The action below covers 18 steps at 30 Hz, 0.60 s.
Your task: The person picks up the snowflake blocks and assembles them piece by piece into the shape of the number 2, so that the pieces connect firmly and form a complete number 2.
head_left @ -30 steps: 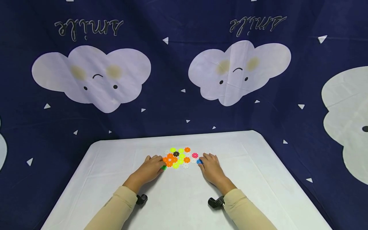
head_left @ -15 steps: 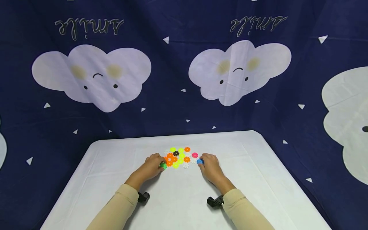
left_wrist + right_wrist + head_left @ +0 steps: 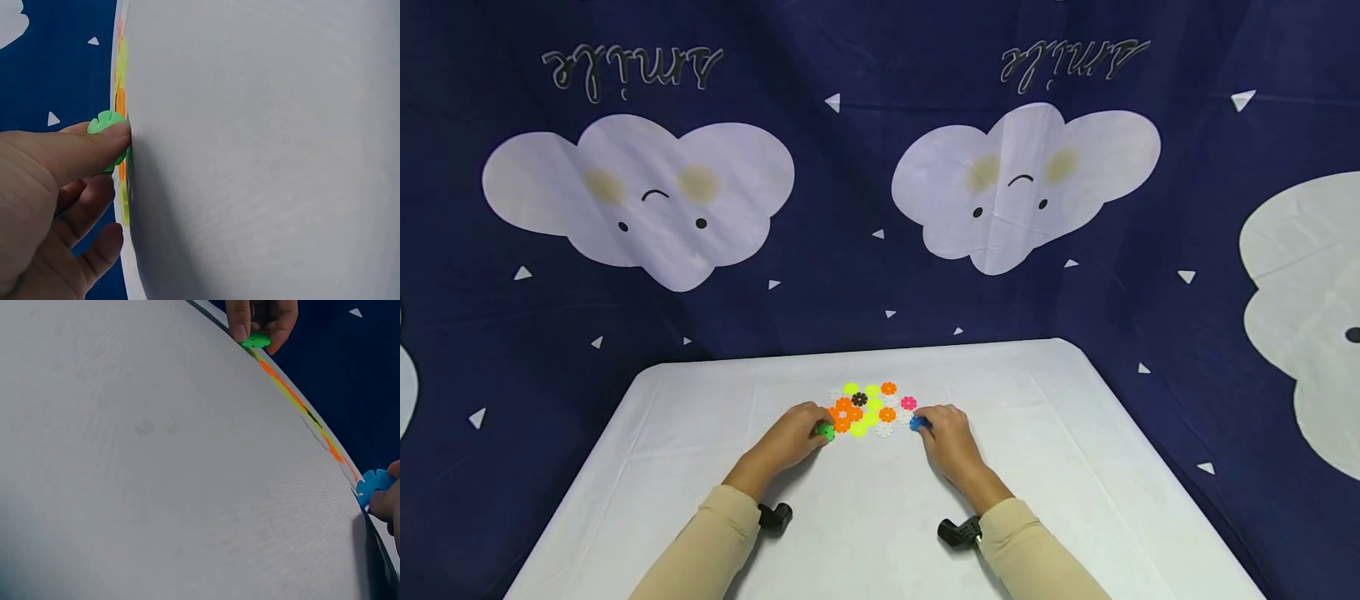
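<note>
At the left edge of a patch of notched plastic discs, my left hand [image 3: 788,437] pinches a green disc [image 3: 827,432] between thumb and fingers. The left wrist view shows the thumb lying across the green disc [image 3: 107,120], with the other fingers curled behind. On the patch's right side, my right hand [image 3: 953,440] pinches a blue disc [image 3: 917,423]. In the right wrist view the blue disc [image 3: 374,485] is tilted up, its slotted rim showing. Between the hands lie flat orange discs [image 3: 842,426], yellow discs [image 3: 874,405], a black disc [image 3: 859,400] and a pink disc [image 3: 908,403].
White discs [image 3: 884,432], hard to see on the white tabletop [image 3: 880,517], lie near the right hand and at the back left. A dark blue curtain [image 3: 842,250] with printed clouds hangs behind the table's far edge. Black wrist devices [image 3: 958,532] sit below both hands.
The green disc shows more clearly in my left fingers, which have shifted slightly. In my right hand the blue disc has moved a little left and tilted. The other discs look unmoved.
</note>
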Each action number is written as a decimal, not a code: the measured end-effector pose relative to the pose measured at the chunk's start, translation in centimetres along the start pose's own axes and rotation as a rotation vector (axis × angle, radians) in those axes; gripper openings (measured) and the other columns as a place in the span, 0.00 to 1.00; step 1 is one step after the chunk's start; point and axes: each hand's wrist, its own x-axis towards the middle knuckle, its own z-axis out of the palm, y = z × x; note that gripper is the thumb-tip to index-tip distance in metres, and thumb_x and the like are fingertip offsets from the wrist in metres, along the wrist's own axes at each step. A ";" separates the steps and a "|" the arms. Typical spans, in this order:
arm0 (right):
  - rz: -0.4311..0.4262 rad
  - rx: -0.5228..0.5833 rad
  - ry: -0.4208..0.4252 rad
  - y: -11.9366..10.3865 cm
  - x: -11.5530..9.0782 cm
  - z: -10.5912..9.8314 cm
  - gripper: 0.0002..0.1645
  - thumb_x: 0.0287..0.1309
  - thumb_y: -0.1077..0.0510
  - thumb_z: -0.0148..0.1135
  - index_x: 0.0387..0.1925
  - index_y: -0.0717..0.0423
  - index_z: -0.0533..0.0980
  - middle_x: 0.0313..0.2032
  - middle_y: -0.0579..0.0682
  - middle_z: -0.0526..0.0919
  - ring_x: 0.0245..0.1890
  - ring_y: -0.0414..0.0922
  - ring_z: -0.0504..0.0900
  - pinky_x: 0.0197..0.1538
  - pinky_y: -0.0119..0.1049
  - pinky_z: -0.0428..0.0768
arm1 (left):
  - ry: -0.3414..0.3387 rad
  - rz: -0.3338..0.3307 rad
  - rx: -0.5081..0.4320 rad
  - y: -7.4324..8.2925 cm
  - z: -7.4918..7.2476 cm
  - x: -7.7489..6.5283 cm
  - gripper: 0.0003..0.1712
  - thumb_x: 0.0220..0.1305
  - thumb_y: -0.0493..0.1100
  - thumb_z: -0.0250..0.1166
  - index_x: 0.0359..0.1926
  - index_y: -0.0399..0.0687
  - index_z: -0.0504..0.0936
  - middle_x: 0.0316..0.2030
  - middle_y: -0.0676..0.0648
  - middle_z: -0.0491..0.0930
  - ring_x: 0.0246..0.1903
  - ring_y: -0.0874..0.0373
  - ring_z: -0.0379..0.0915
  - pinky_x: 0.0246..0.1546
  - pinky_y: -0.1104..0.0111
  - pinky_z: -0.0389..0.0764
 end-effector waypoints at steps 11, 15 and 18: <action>-0.091 0.096 0.124 -0.4 -0.1 -0.1 0.14 0.51 0.77 0.72 0.38 0.61 0.88 0.36 0.51 0.89 0.39 0.51 0.85 0.48 0.50 0.84 | 0.048 -0.010 -0.125 -0.2 0.3 -0.3 0.10 0.61 0.33 0.78 0.42 0.47 0.89 0.38 0.54 0.84 0.36 0.61 0.77 0.43 0.61 0.84; -0.069 0.130 0.138 -0.7 -0.2 -0.3 0.15 0.52 0.76 0.74 0.40 0.61 0.88 0.38 0.51 0.89 0.40 0.50 0.86 0.45 0.47 0.86 | 0.062 0.006 -0.152 -0.2 0.4 -0.4 0.08 0.62 0.35 0.78 0.41 0.48 0.89 0.35 0.56 0.83 0.34 0.62 0.75 0.39 0.62 0.83; -0.044 0.163 0.141 -0.9 -0.2 -0.4 0.16 0.54 0.76 0.74 0.44 0.61 0.88 0.40 0.51 0.89 0.40 0.47 0.87 0.43 0.44 0.87 | 0.064 0.002 -0.177 -0.1 0.5 -0.4 0.07 0.63 0.36 0.77 0.40 0.48 0.89 0.33 0.57 0.82 0.33 0.62 0.74 0.37 0.64 0.82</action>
